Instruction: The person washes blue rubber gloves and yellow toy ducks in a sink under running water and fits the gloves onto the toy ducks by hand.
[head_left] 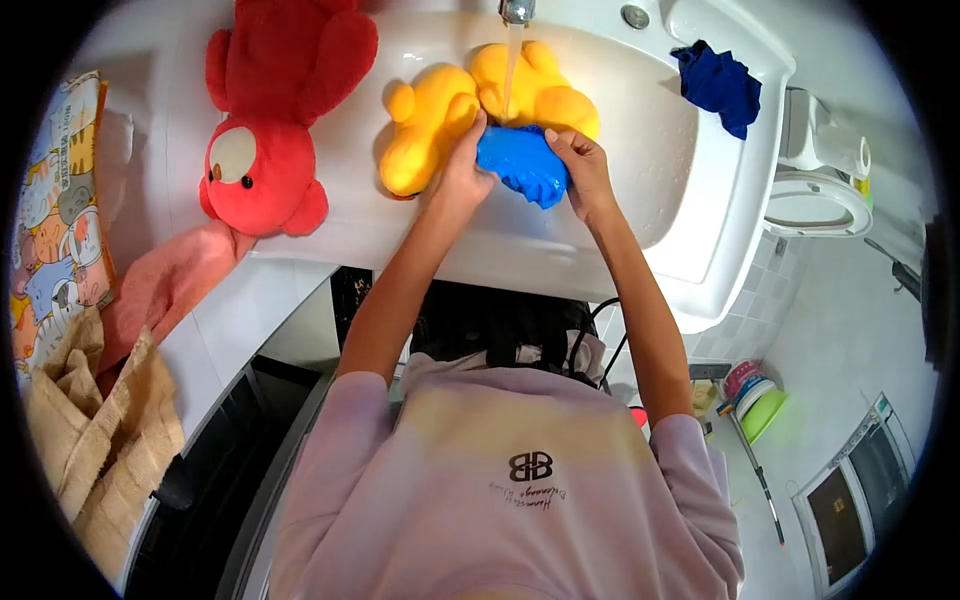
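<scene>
Both hands grip a shiny bright-blue cloth [522, 165] with ruffled edges, stretched between them over the front of the sink [650, 150]. My left hand [466, 168] pinches its left side, thumb on top; my right hand [588, 172] has the right side between thumb and fingers. Just behind the cloth, a yellow plush toy [425, 130] lies in the basin, its other lobe-shaped part [540, 90] beside it; whether they are one piece I cannot tell. Water runs from the faucet [517, 10] onto the yellow plush, close to the cloth.
A red plush bear [262, 170] lies on the counter at left, near a pink towel [170, 280], a tan towel [105, 430] and a cat-print package [62, 240]. A dark-blue cloth [717, 88] rests on the sink's right rim. A toilet [815, 205] and stacked basins [755, 400] stand at right.
</scene>
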